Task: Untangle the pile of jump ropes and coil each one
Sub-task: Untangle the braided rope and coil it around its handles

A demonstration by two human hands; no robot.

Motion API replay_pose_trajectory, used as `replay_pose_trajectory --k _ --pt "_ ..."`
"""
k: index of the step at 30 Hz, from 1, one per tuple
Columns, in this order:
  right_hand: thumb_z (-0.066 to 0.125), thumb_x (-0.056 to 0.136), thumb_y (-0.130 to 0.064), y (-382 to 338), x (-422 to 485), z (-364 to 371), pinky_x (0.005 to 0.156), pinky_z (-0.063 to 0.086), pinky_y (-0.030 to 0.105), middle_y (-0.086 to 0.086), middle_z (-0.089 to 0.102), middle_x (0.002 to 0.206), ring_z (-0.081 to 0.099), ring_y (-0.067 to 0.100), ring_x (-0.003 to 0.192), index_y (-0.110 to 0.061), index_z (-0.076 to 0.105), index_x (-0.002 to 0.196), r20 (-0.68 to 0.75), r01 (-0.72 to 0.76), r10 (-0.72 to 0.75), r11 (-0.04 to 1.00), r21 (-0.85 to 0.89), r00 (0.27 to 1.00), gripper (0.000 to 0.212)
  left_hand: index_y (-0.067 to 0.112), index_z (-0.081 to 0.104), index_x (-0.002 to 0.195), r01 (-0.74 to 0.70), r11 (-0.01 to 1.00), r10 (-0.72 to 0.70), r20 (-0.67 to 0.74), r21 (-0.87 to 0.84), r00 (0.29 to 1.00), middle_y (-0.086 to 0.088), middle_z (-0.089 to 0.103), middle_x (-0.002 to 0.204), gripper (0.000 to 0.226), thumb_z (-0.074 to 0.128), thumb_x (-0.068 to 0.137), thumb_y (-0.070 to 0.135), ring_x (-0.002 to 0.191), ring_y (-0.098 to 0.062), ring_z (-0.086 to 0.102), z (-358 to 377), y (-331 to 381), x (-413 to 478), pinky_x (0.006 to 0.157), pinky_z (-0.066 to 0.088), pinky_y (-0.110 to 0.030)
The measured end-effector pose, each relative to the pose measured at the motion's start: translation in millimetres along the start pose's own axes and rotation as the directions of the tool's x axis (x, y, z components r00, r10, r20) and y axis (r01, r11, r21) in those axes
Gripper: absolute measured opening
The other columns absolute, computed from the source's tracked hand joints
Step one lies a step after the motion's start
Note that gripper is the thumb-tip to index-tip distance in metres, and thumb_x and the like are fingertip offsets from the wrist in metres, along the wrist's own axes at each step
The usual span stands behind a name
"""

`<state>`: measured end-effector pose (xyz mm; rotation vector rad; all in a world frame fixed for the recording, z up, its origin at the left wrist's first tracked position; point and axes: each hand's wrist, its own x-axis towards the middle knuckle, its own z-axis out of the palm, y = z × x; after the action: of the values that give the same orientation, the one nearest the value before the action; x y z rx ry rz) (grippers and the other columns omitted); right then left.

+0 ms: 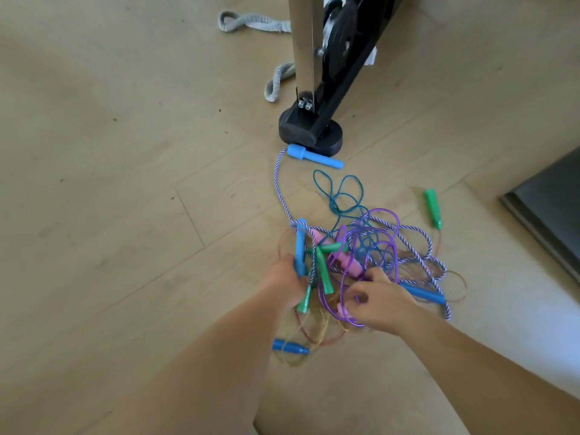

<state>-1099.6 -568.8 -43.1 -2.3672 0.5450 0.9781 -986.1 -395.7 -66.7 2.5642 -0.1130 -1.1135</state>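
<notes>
A tangled pile of jump ropes [370,255] lies on the wood floor. My left hand [287,282] grips a light blue handle [300,246] at the pile's left side, with a green handle [304,301] poking out below the fingers. My right hand [381,301] pinches the purple rope [345,315] at the pile's near edge. Pink handles [348,262] and another green handle [323,271] sit in the middle. A striped blue-white rope [279,186] runs up to a loose blue handle [314,156]. A teal cord [342,196] loops behind the pile.
A black exercise machine foot [310,130] stands just beyond the loose blue handle. Grey fabric straps [251,23] lie farther back. A separate green handle [433,208] lies right of the pile, a dark blue handle [290,346] near me. A dark mat edge [546,211] sits at right.
</notes>
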Motion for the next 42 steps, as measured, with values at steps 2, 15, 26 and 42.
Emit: replay_pose_trajectory --k 2,15,26,42 --pt "0.057 0.093 -0.044 -2 -2 -4 0.101 0.043 0.024 -0.012 0.044 0.117 0.054 0.005 0.105 -0.045 0.072 0.105 0.046 0.008 -0.011 0.999 0.049 0.999 0.019 0.010 0.054 0.126 0.011 0.999 -0.012 0.008 0.031 1.000 -0.015 0.066 0.119 0.040 0.067 0.091 0.025 0.107 -0.035 0.064 -1 3 1 0.088 0.053 -0.038" --pt "0.058 0.099 -0.023 -57 -4 -40 0.076 0.064 0.042 0.008 0.073 0.102 0.070 0.021 0.072 -0.028 0.063 0.129 0.059 -0.110 0.100 0.648 0.754 0.993 0.031 0.008 0.061 0.086 0.242 0.806 0.055 0.475 -0.540 0.878 -0.007 0.063 0.061 0.022 0.049 0.097 0.022 0.054 -0.020 0.060 -72 55 -42 0.066 0.057 -0.036" --pt "0.052 0.094 -0.001 -79 -79 -125 0.062 0.040 0.032 -0.003 0.059 0.067 0.051 0.010 0.062 -0.012 0.068 0.089 -0.553 0.379 -0.119 0.842 0.383 0.825 0.020 0.005 0.059 0.102 -0.052 0.914 0.223 0.392 -0.403 0.893 -0.017 0.071 0.076 0.046 0.034 0.106 0.043 0.049 -0.024 0.063 -167 125 -127 0.057 0.056 -0.031" --pt "0.078 0.088 -0.016 -131 -323 -260 0.063 0.050 0.018 -0.004 0.076 0.078 0.059 0.002 0.062 -0.033 0.080 0.082 -0.868 0.755 -0.168 0.587 0.293 0.467 0.018 0.034 0.055 0.132 -0.554 0.698 0.588 -0.079 -0.454 0.805 0.015 0.063 0.131 0.048 0.068 0.087 0.025 0.108 -0.006 0.064 -182 172 -307 0.091 0.055 -0.033"
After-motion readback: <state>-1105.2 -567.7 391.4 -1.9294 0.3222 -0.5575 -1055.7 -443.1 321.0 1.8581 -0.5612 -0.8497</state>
